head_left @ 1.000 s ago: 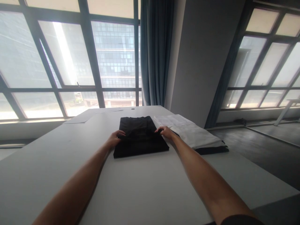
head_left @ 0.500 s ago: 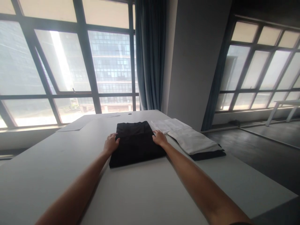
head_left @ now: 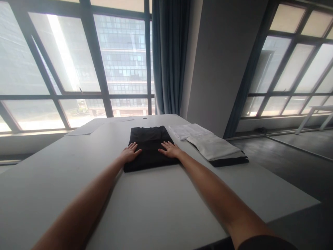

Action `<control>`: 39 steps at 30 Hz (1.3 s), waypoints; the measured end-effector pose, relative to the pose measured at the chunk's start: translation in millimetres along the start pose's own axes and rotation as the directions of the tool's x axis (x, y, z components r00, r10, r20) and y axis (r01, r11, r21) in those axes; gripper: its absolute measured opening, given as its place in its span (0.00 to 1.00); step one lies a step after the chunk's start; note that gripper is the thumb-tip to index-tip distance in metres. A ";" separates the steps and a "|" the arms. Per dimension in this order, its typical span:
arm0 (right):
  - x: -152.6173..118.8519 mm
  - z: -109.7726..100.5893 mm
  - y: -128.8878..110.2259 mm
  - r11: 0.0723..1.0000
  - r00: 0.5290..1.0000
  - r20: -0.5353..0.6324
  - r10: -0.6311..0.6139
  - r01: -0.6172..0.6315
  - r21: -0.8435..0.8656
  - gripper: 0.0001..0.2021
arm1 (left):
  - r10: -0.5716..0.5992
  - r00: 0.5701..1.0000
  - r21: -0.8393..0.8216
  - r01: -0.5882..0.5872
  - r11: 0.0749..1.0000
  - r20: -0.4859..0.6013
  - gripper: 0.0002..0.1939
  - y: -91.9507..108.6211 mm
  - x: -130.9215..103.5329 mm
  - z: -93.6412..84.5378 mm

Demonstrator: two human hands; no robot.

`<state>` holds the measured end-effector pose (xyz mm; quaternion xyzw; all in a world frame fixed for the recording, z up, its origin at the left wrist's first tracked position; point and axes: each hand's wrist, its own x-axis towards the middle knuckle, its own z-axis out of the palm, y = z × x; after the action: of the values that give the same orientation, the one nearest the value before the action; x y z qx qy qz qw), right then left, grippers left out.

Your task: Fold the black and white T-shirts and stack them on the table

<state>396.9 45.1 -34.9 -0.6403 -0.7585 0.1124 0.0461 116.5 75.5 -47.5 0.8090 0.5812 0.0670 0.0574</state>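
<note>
A folded black garment [head_left: 151, 152], seemingly a T-shirt, lies flat on the white table [head_left: 156, 201] in front of me. My left hand [head_left: 130, 152] rests on its left side, palm down with fingers spread. On the right side of the same garment, my right hand [head_left: 170, 149] also lies flat, its fingers apart. Neither hand grips the cloth. Just right of the garment is a pile of folded clothes, with a white folded garment [head_left: 217, 146] on top and black cloth [head_left: 230, 161] showing beneath it.
Another white cloth [head_left: 188, 131] lies behind the pile. Sheets of paper [head_left: 84, 130] are at the table's far left. A blue curtain [head_left: 170, 62] and a grey pillar [head_left: 221, 62] stand beyond the far edge, beside large windows. A white table [head_left: 316, 111] stands at far right.
Both hands have moved from the garment's side edges inward onto its top, and their fingers have spread flat. The camera view has tilted slightly downward.
</note>
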 end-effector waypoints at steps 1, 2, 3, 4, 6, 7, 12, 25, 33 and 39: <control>-1.5 -2.0 3.7 1.000 1.000 0.006 0.025 -0.025 0.002 0.41 | -0.027 1.000 -0.004 0.027 1.000 0.000 0.39 -5.9 -0.3 -1.4; -3.3 -3.8 8.1 0.999 0.999 0.020 0.046 -0.046 0.004 0.41 | -0.047 0.999 -0.006 0.047 0.999 0.000 0.38 -10.8 -1.4 -2.3; -5.4 -5.2 13.3 0.998 0.997 0.033 0.063 -0.063 0.004 0.41 | -0.060 0.998 -0.006 0.060 0.998 -0.001 0.37 -14.9 -3.7 -2.6; -8.0 -5.9 19.3 0.997 0.996 0.043 0.075 -0.075 0.001 0.41 | -0.065 0.998 -0.005 0.065 0.998 -0.003 0.37 -18.4 -7.4 -2.6; -14.5 -5.3 32.6 0.996 0.995 0.040 0.092 -0.092 -0.005 0.39 | -0.057 0.998 -0.004 0.057 0.998 -0.010 0.36 -24.5 -19.6 -2.6; -18.4 -4.1 38.9 0.995 0.995 0.021 0.097 -0.097 -0.005 0.38 | -0.039 0.999 -0.005 0.039 0.999 -0.011 0.36 -26.9 -28.0 -3.0; -41.0 -1.5 48.2 0.997 0.969 -0.241 0.053 -0.065 -0.043 0.27 | 0.103 0.995 0.001 -0.103 0.995 -0.007 0.34 -17.8 -74.5 -11.8; -47.7 11.1 -23.8 0.984 0.983 0.031 -0.179 0.179 -0.021 0.32 | 0.338 0.938 0.003 -0.339 0.941 0.080 0.32 45.7 -87.9 -6.1; -57.8 -16.4 37.5 0.996 0.988 0.131 -0.087 0.083 0.038 0.37 | 0.259 0.960 -0.040 -0.256 0.966 0.104 0.43 -13.8 -107.4 -19.0; -75.2 -37.8 62.6 0.976 0.957 0.213 -0.195 0.168 0.140 0.55 | 0.388 0.920 -0.084 -0.392 0.916 -0.056 0.30 -22.4 -112.7 -31.3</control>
<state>478.3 -14.8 -7.0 -0.5469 -0.8062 0.2253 0.0083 54.6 -23.8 -25.2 0.9036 0.4055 0.1194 0.0695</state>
